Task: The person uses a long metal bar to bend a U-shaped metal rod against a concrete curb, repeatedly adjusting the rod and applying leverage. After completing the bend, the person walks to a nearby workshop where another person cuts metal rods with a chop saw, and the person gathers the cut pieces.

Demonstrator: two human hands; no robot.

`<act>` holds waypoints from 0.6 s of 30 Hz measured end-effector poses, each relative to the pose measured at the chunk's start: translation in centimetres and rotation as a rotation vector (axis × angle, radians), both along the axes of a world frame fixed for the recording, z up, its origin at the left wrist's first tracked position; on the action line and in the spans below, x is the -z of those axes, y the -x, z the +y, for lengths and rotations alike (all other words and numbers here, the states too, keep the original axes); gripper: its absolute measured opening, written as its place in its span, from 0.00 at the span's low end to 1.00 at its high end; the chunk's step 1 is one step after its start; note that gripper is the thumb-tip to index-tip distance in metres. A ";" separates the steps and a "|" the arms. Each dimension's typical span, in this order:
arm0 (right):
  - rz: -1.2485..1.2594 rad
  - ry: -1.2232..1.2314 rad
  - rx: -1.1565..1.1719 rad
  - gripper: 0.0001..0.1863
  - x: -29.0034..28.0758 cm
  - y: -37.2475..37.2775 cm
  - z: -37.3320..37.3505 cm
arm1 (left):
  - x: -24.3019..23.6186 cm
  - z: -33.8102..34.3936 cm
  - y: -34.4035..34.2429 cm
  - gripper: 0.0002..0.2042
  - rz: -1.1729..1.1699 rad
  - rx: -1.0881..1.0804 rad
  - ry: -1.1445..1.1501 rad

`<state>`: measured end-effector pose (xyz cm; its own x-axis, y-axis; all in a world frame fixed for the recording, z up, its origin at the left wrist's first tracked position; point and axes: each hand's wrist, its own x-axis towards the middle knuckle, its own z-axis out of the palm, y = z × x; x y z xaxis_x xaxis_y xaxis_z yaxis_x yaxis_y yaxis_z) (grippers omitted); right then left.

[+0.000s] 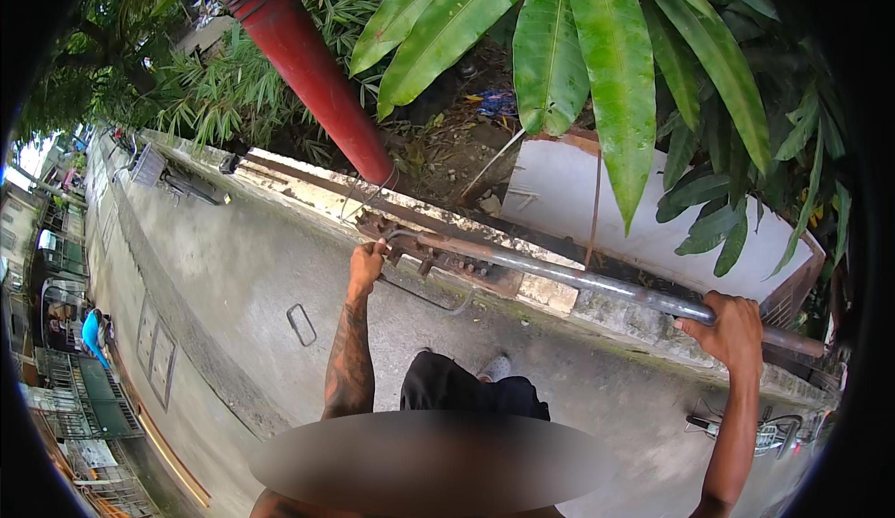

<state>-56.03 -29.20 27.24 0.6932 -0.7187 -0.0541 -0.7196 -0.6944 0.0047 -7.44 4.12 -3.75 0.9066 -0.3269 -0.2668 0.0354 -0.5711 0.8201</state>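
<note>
A long metal pipe (597,283) lies slantwise along the top of a low wall, with my right hand (727,327) wrapped round it near its right end. The pipe's left end reaches a rusty metal plate with upright pegs (431,262) on the wall. Beside that plate, my left hand (366,262) is closed in a pinch on a thin metal rod. A bent part of the rod (424,305) hangs out over the ground on the near side of the wall. How the rod sits among the pegs is partly hidden.
A bent rectangular metal loop (301,325) lies on the concrete ground (233,276). Behind the wall (550,296) stand a leaning red post (308,61), a white panel (559,182) and large overhanging leaves (611,80). Bicycles (168,178) and a person in blue (93,333) are farther off.
</note>
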 end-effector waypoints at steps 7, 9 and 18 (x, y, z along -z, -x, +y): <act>0.039 -0.069 0.075 0.28 -0.7 1.8 -2.1 | 0.1 -1.0 -2.3 0.20 -0.187 0.091 -0.027; 0.038 -0.094 0.022 0.28 0.3 0.9 -3.0 | 1.8 0.9 -3.7 0.20 -0.108 0.120 -0.111; -0.018 0.128 0.031 0.32 13.8 21.9 -11.8 | -0.1 -4.7 -3.7 0.19 0.269 0.248 -0.132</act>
